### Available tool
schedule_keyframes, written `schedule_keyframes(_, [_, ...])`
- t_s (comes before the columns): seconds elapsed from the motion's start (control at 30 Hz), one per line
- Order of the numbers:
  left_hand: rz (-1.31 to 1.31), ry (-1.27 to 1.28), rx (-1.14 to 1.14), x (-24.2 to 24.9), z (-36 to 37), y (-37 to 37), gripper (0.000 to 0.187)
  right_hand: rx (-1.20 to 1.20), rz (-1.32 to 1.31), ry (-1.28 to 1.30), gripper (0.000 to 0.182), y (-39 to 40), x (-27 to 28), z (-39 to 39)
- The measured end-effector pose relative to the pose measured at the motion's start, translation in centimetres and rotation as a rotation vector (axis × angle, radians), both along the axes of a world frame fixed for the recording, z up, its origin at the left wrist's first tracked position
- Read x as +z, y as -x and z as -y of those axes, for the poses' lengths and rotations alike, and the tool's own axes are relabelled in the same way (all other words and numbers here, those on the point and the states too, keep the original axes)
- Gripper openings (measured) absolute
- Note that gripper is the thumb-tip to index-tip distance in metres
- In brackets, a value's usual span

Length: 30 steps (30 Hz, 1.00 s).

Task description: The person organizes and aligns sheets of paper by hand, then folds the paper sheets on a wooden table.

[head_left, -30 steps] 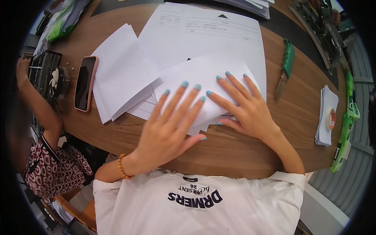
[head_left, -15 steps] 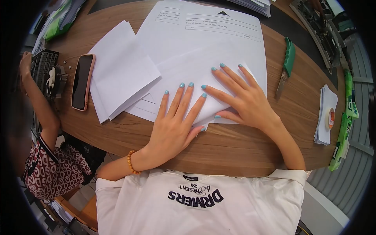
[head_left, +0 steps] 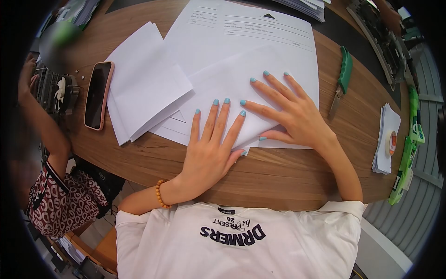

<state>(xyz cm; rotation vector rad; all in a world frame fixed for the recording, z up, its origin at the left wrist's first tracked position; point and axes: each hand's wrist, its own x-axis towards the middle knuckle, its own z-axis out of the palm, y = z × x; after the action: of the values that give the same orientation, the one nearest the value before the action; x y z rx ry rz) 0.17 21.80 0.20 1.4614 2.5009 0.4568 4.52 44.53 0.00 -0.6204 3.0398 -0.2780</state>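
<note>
Both my hands lie flat on a folded sheet of white paper (head_left: 218, 76), near the front edge of the wooden table. My left hand (head_left: 209, 149) has its fingers spread, with the thumb by the paper's lower edge. To its right, my right hand (head_left: 292, 111) presses on the sheet with fingers fanned out. Beneath lie printed sheets (head_left: 278, 51) with a black triangle and ruled lines at the top. A folded stack of white paper (head_left: 148, 83) rests left of my left hand, overlapping the printed sheets.
A phone (head_left: 98, 95) in a pink case lies left of the folded stack. At right are a green-handled utility knife (head_left: 342, 79) with its blade out, and a tape roll (head_left: 390, 143) on paper slips (head_left: 381, 139). Another person's arm (head_left: 49, 123) reaches in at far left.
My hands stay spread on the paper, almost unmoved. The other person's hand at far left has shifted, and a blurred pale shape now shows above it.
</note>
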Motion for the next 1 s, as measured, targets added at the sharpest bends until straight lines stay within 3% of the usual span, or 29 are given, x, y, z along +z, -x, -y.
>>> schedule_keyframes(0.37, [-0.051,0.043,-0.011,-0.3,0.5,0.0,0.070,0.050,0.057,-0.003,0.060,0.4,0.3,0.0])
schedule_keyframes(0.6, [0.035,-0.107,-0.029,-1.0,0.2,-0.3,0.057,-0.031,0.084,0.014,0.062,-0.7,0.7,-0.2])
schedule_keyframes(0.73, [-0.044,-0.103,-0.029,-1.7,0.4,-0.3,0.054,-0.038,0.051,0.007,0.061,-1.7,0.6,0.4])
schedule_keyframes(0.87, [-0.300,-0.210,-0.146,-3.1,0.3,0.1,0.049,-0.090,0.049,0.015,0.058,-2.4,0.0,0.6])
schedule_keyframes(0.93, [-0.635,-0.303,-0.381,-3.0,0.4,0.3,0.036,-0.093,0.012,0.058,0.057,-3.6,-0.8,0.8])
schedule_keyframes(1.0, [-0.721,-0.389,-0.429,-3.0,0.1,0.3,0.033,-0.083,0.023,0.086,0.058,-3.8,0.0,1.2])
